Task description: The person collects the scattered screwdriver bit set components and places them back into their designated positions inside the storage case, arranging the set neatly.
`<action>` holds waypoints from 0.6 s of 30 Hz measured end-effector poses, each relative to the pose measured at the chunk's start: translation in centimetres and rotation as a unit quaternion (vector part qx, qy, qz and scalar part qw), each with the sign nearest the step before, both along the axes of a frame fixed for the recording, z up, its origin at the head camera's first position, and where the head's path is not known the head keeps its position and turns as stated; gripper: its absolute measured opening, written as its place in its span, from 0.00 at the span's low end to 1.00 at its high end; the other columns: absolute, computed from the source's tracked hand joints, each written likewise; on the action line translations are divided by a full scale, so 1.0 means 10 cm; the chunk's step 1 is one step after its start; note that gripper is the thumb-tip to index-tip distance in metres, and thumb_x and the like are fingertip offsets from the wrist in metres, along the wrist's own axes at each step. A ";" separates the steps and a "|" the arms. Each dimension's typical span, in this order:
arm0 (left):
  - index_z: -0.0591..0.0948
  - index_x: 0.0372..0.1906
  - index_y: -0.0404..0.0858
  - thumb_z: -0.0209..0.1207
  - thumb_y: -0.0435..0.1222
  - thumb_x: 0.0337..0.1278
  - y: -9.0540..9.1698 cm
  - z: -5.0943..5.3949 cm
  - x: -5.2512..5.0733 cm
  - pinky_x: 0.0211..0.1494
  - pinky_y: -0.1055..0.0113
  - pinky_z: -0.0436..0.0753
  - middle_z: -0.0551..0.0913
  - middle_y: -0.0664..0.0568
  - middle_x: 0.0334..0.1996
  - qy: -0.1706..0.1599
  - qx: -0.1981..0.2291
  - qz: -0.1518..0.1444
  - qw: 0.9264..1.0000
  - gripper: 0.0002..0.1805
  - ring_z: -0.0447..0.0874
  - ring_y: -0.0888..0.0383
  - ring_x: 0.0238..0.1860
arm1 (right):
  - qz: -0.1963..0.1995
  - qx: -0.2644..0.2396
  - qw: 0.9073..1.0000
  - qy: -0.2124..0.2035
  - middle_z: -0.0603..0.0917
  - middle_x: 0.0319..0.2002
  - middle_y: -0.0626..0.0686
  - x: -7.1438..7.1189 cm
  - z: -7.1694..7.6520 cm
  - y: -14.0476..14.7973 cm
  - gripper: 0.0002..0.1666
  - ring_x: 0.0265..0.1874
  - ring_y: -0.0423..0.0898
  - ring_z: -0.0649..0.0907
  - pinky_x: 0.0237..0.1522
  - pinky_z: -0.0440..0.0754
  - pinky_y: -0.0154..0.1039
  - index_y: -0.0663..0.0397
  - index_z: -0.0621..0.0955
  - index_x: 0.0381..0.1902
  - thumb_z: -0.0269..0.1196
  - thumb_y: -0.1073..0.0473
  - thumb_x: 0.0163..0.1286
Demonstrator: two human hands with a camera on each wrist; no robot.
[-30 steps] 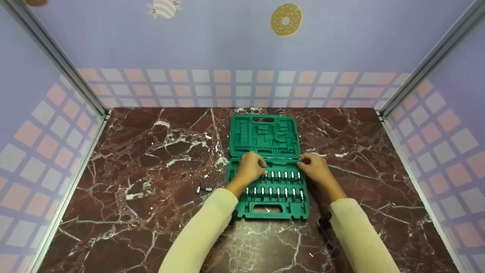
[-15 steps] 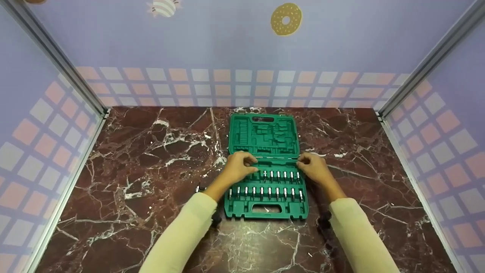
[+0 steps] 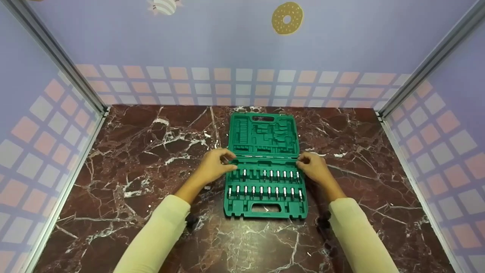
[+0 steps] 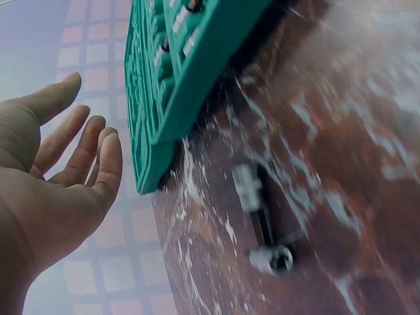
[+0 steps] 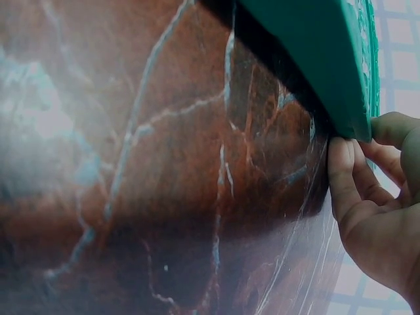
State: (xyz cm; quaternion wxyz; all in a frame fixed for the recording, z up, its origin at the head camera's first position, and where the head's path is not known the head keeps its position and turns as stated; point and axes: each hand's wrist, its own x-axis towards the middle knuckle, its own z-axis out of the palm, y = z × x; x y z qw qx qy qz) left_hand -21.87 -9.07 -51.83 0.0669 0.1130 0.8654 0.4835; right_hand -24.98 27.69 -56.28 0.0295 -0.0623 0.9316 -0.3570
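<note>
A green plastic case lies unfolded, with silver bit sockets standing in two rows in its near half. The upper row has a gap beside a lone bit socket. My left hand is at the case's left edge, its fingers loosely bent and holding nothing in the left wrist view. Below it on the table lie a bit socket with a black shaft and another silver piece; the head view hides both. My right hand pinches the case's right edge near the hinge, thumb above and fingers beneath.
The case's far half is a lid with moulded recesses. A dark red marble-patterned tabletop surrounds the case. Patterned walls close off the back and both sides.
My left hand has moved left, from over the upper row to the case's left edge, uncovering the sockets and covering the loose pieces in the head view. My right hand stays in place.
</note>
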 end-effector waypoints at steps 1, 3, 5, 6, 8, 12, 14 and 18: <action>0.86 0.51 0.33 0.73 0.32 0.57 -0.04 0.00 0.01 0.53 0.52 0.85 0.87 0.41 0.49 0.003 -0.002 -0.001 1.000 0.17 0.85 0.44 0.48 | 0.001 -0.001 1.000 0.001 0.87 0.51 0.63 0.00 0.00 0.00 0.08 0.43 0.57 0.84 0.46 0.81 0.53 0.60 0.85 0.42 0.65 0.61 0.71; 0.86 0.50 0.32 0.73 0.32 0.57 -0.11 0.00 0.03 0.52 0.52 0.85 0.87 0.40 0.49 0.010 -0.005 -0.003 1.000 0.16 0.85 0.42 0.48 | 0.000 -0.004 1.000 0.003 0.88 0.50 0.63 -0.01 0.00 0.00 0.08 0.41 0.55 0.84 0.44 0.81 0.51 0.59 0.85 0.42 0.65 0.61 0.71; 0.86 0.50 0.32 0.73 0.32 0.56 -0.17 0.00 0.05 0.53 0.50 0.85 0.87 0.40 0.49 0.013 -0.004 -0.002 1.000 0.17 0.85 0.41 0.48 | 0.000 -0.007 1.000 0.004 0.88 0.48 0.62 0.00 -0.01 0.00 0.07 0.39 0.53 0.83 0.42 0.81 0.48 0.59 0.86 0.42 0.65 0.61 0.70; 0.86 0.50 0.32 0.73 0.32 0.55 -0.20 0.00 0.06 0.54 0.49 0.85 0.87 0.39 0.49 0.013 -0.001 0.000 1.000 0.17 0.85 0.41 0.49 | 0.000 -0.007 1.000 0.005 0.88 0.47 0.62 0.00 -0.01 -0.01 0.07 0.39 0.53 0.83 0.42 0.80 0.47 0.59 0.86 0.41 0.66 0.61 0.70; 0.86 0.49 0.32 0.74 0.31 0.54 -0.25 0.01 0.09 0.54 0.48 0.84 0.87 0.39 0.49 0.016 0.000 0.004 1.000 0.17 0.85 0.40 0.49 | 0.000 -0.009 1.000 0.004 0.88 0.46 0.62 0.00 -0.01 -0.01 0.06 0.38 0.52 0.83 0.41 0.80 0.46 0.59 0.86 0.41 0.66 0.62 0.70; 0.87 0.48 0.31 0.74 0.30 0.52 -0.35 0.01 0.15 0.51 0.51 0.85 0.86 0.39 0.47 0.021 0.003 0.019 1.000 0.17 0.85 0.39 0.46 | 0.000 -0.008 1.000 0.007 0.88 0.47 0.62 0.01 -0.01 -0.01 0.06 0.39 0.54 0.83 0.42 0.81 0.47 0.60 0.85 0.41 0.66 0.62 0.69; 0.87 0.47 0.31 0.75 0.30 0.51 -0.40 0.01 0.18 0.48 0.56 0.85 0.85 0.40 0.45 0.020 -0.005 0.029 0.999 0.17 0.85 0.41 0.44 | -0.001 -0.009 1.000 0.011 0.87 0.47 0.63 0.01 -0.01 -0.01 0.06 0.39 0.55 0.84 0.42 0.81 0.48 0.60 0.85 0.41 0.66 0.62 0.69; 0.86 0.49 0.32 0.75 0.32 0.50 -0.50 -0.04 0.24 0.48 0.58 0.81 0.83 0.40 0.43 0.007 -0.030 0.040 0.999 0.19 0.82 0.43 0.44 | -0.004 -0.007 1.000 0.012 0.87 0.47 0.63 0.01 -0.02 -0.01 0.06 0.39 0.54 0.83 0.42 0.81 0.48 0.60 0.85 0.40 0.66 0.62 0.69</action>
